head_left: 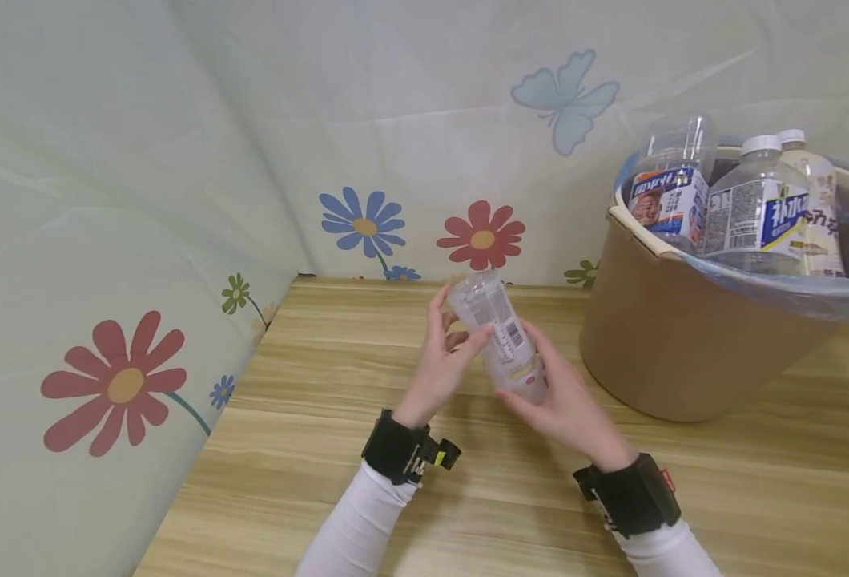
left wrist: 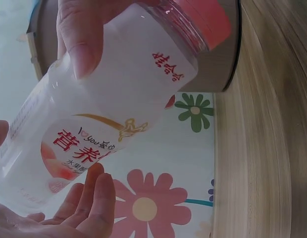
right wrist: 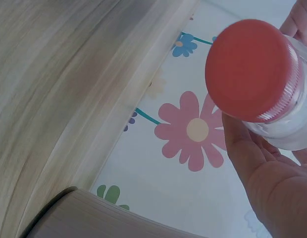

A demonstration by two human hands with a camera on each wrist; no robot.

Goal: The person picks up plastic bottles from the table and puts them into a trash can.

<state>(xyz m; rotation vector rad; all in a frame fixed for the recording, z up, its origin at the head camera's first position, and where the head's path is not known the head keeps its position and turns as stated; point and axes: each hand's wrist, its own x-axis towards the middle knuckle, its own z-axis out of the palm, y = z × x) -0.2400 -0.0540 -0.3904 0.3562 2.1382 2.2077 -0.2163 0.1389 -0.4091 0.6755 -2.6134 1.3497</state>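
So both hands are on one clear plastic bottle (head_left: 500, 340), held up in the air over the wooden tabletop (head_left: 323, 449), just left of the brown bin (head_left: 684, 336). The bottle is tilted, base pointing up and away toward the flowery cloth, capped end down toward the person. The right hand (head_left: 565, 405) has the lower part, fingers curled round it, and in the right wrist view you can see the red cap (right wrist: 250, 69) sitting just past the palm. The left hand (head_left: 442, 361) grips the upper part, with its thumb (head_left: 476, 340) laid across the label beside the barcode and the fingers wrapped behind. In the left wrist view the label has red Chinese characters plus a peach-looking picture, and the bottle looks empty or near it, hard to be sure.

The bin sits on the right side of the tabletop with a clear bag liner (head_left: 792, 288) folded over its rim. Three bottles stick up out of it: an uncapped one with a blue-and-white label (head_left: 669, 200), a white-capped one with a blue label (head_left: 756, 204), and another white-capped one (head_left: 817, 200) just behind that. The cloth backdrop (head_left: 251, 120) has red and blue flowers and a pale blue butterfly (head_left: 565, 96) printed on it. Both wrists wear black straps over white sleeves.
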